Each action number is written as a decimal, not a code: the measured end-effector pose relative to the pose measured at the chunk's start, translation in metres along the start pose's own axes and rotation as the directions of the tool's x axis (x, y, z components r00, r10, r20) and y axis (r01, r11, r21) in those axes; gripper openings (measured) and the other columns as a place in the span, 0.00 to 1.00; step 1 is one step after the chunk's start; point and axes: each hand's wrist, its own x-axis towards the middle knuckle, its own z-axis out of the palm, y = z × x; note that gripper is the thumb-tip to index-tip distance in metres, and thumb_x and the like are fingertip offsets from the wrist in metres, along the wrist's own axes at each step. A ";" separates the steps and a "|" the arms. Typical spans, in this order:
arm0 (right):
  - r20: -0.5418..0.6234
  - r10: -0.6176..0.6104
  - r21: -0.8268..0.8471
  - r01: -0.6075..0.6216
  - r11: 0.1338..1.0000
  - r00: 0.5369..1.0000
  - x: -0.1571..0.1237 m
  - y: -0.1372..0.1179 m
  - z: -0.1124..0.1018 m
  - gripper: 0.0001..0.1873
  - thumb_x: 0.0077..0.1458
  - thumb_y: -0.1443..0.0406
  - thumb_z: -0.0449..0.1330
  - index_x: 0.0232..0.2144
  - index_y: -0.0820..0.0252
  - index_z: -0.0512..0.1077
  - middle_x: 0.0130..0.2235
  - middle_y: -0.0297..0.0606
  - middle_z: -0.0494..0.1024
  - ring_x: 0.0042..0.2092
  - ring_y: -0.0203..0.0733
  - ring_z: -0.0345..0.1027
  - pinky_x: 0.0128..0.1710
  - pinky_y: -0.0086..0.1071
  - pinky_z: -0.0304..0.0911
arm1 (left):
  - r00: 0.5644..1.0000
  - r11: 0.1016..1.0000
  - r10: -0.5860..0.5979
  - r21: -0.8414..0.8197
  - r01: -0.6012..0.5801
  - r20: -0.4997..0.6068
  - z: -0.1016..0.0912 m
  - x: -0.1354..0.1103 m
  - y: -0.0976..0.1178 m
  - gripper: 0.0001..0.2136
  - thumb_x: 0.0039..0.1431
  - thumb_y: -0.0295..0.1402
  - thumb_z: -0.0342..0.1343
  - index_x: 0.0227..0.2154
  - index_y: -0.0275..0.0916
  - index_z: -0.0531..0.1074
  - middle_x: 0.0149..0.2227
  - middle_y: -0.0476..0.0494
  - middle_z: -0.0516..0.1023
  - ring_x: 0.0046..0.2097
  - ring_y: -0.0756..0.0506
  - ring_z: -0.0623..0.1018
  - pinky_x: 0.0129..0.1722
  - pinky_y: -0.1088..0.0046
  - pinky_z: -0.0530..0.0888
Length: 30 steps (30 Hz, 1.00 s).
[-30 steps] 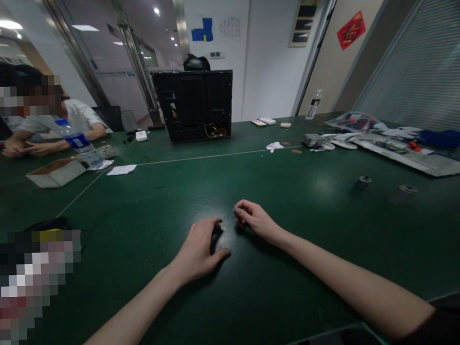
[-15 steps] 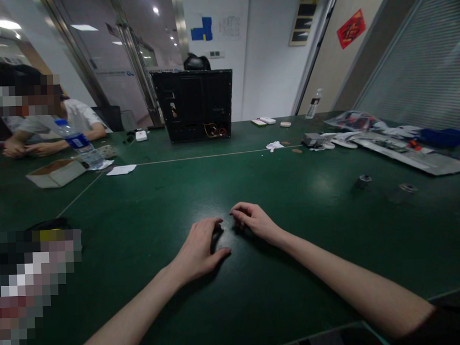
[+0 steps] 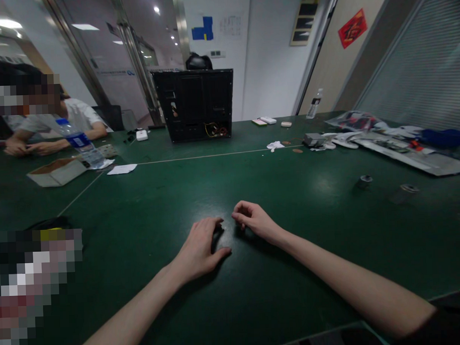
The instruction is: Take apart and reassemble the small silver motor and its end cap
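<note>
Resting on the dark green tabletop, my left hand is open and empty, its thumb held apart from its bent fingers. Just right of it is my right hand. Its fingers are curled, with the thumb tip against the forefinger in a pinch, and no object shows in it. A small gap of bare tabletop separates the two hands. The nearest loose things to my right hand are a small dark cylinder and a second, clear-looking cylinder.
A black panel-like box with exposed wires stands at the back. On the left are an open carton, a tilted water bottle and a seated person. Papers, parts and a blue tray lie at the right; another bottle stands behind.
My right hand's thumb and forefinger have shifted slightly, showing a rounder loop between them. My left hand stays in the same pose.
</note>
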 end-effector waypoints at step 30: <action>0.034 0.015 0.043 -0.017 0.999 0.999 -0.001 -0.001 0.001 0.15 0.55 0.55 0.56 0.36 0.61 0.63 0.34 0.40 0.77 0.27 0.32 0.68 0.24 0.25 0.61 | 0.999 0.999 0.033 0.015 -0.032 -0.022 0.003 -0.001 -0.003 0.25 0.53 0.39 0.59 0.52 0.39 0.60 0.48 0.39 0.70 0.49 0.37 0.70 0.50 0.56 0.67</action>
